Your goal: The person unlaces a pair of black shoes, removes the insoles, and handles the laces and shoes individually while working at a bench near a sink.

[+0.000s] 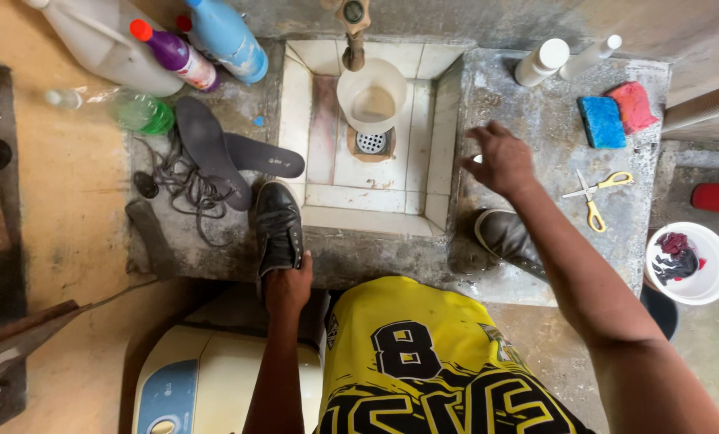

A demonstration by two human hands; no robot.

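At the upper left of the frame stand a large translucent white plastic jug, a purple bottle with an orange cap and a light blue plastic bottle, with a green plastic bottle lying just below them on the grey concrete tabletop. Two dark grey shoe insoles lie crossed beside a tangle of dark laces. Lower centre-left, the left hand grips the heel of a black leather shoe resting at the tabletop's front edge, fingers wrapped round the heel; only the thumb side shows. At the bottom left sits a cream and blue machine lid. In the upper centre, a white tiled sink holds a translucent white plastic cup under a tap, above a round metal drain. Right of the sink, the right hand hovers over the tabletop with fingers spread and slightly curled, holding nothing. A second dark grey shoe lies under its forearm. Further right are two white bottles, a blue sponge, a pink sponge, yellow-handled scissors, and a white bowl with dark and red cloth at the right edge.
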